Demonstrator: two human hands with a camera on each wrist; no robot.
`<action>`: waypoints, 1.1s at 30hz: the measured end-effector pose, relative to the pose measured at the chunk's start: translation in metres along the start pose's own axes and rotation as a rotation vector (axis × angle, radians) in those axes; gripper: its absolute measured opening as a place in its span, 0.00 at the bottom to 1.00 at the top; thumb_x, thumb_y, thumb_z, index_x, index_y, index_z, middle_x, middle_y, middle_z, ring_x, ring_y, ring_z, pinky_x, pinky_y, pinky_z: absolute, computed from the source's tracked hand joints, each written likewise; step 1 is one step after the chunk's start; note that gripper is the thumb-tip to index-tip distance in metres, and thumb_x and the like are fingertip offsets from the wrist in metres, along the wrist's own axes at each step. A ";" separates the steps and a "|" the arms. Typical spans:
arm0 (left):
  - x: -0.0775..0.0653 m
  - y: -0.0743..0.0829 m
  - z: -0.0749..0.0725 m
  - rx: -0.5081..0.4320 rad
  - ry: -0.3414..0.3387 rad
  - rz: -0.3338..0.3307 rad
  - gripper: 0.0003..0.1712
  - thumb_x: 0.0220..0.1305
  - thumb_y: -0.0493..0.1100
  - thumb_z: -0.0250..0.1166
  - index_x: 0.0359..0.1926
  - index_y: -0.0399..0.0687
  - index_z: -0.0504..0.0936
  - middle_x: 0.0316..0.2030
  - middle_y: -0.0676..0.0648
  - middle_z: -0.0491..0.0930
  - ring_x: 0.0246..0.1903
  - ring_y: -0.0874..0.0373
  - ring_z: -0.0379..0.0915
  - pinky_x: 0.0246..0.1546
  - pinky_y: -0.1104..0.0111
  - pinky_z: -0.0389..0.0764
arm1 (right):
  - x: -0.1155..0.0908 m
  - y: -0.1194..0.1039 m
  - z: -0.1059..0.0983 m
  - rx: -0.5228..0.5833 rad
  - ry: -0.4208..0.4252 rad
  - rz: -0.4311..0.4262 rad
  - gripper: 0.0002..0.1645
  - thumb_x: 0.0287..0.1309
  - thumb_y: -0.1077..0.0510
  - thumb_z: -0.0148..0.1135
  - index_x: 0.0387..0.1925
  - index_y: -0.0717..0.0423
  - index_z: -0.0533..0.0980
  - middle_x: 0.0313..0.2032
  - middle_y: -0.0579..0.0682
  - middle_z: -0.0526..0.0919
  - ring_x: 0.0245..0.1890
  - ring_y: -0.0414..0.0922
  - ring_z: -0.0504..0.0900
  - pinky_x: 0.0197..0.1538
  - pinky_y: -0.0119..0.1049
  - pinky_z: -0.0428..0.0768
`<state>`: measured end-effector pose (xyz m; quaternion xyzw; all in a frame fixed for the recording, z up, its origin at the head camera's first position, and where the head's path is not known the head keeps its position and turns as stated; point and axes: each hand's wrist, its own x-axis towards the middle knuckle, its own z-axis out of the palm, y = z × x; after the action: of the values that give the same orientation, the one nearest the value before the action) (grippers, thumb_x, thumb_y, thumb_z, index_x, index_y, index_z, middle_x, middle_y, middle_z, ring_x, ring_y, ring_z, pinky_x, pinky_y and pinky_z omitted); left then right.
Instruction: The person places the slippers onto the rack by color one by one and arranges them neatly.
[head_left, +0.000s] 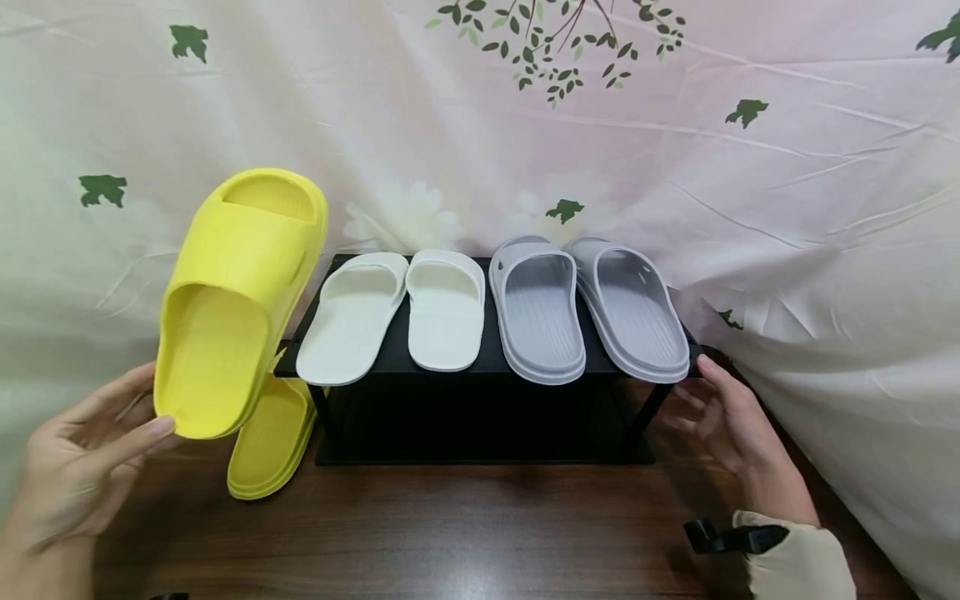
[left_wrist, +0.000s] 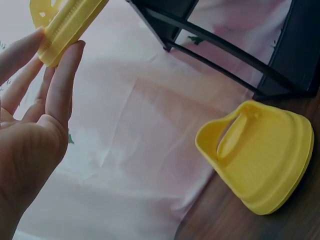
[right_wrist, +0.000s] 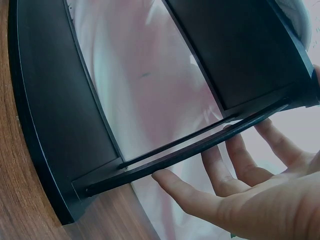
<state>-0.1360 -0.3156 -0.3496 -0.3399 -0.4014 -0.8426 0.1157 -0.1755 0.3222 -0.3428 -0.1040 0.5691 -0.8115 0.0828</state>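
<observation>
Raised at the left of the head view is a yellow slide slipper, its heel end pinched between the thumb and fingers of my left hand. Its mate, a second yellow slipper, lies lower down on the wooden surface beside the rack. My right hand holds the right end of a black two-tier shoe rack, thumb at the top shelf's corner and fingertips against the side bars. On the top shelf sit two white slippers and two grey slippers, side by side.
The rack's lower shelf shows dark beneath the top one. A dark brown wooden surface lies in front. Behind and along the right hangs a pale cloth printed with leaves and flowers.
</observation>
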 end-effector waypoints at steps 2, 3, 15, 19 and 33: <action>0.001 -0.001 0.002 -0.011 -0.043 -0.001 0.34 0.51 0.07 0.37 0.62 0.14 0.49 0.60 0.27 0.66 0.54 0.39 0.73 0.41 0.57 0.83 | 0.000 0.000 0.000 0.000 0.000 -0.003 0.21 0.73 0.52 0.34 0.43 0.45 0.77 0.42 0.42 0.83 0.47 0.41 0.80 0.47 0.47 0.81; 0.002 -0.001 0.003 -0.015 -0.066 0.002 0.34 0.51 0.06 0.37 0.62 0.13 0.49 0.60 0.26 0.65 0.54 0.39 0.72 0.42 0.57 0.83 | 0.000 0.000 0.000 0.004 -0.001 -0.003 0.21 0.73 0.52 0.34 0.43 0.45 0.77 0.42 0.42 0.83 0.47 0.41 0.80 0.47 0.47 0.81; 0.006 -0.010 0.013 0.000 -0.193 -0.006 0.33 0.48 0.05 0.39 0.60 0.09 0.49 0.60 0.23 0.63 0.57 0.37 0.69 0.47 0.57 0.81 | 0.000 0.000 0.000 0.015 -0.008 -0.005 0.21 0.73 0.52 0.33 0.44 0.45 0.76 0.42 0.42 0.84 0.47 0.41 0.80 0.46 0.47 0.81; 0.008 -0.013 0.016 0.023 -0.239 -0.002 0.33 0.47 0.05 0.40 0.59 0.08 0.50 0.61 0.23 0.62 0.58 0.37 0.68 0.49 0.56 0.80 | 0.000 0.001 0.000 0.011 -0.014 -0.007 0.21 0.74 0.52 0.33 0.45 0.45 0.76 0.42 0.42 0.84 0.46 0.41 0.81 0.46 0.48 0.81; 0.007 -0.023 0.019 0.120 -0.296 -0.083 0.33 0.45 0.04 0.42 0.58 0.08 0.52 0.60 0.26 0.64 0.56 0.40 0.70 0.49 0.58 0.80 | 0.000 0.000 -0.001 0.012 -0.005 -0.002 0.20 0.73 0.52 0.33 0.45 0.46 0.76 0.42 0.42 0.84 0.47 0.41 0.80 0.46 0.49 0.81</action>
<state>-0.1429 -0.2855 -0.3506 -0.4361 -0.4773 -0.7618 0.0406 -0.1759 0.3231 -0.3436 -0.1061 0.5641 -0.8146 0.0840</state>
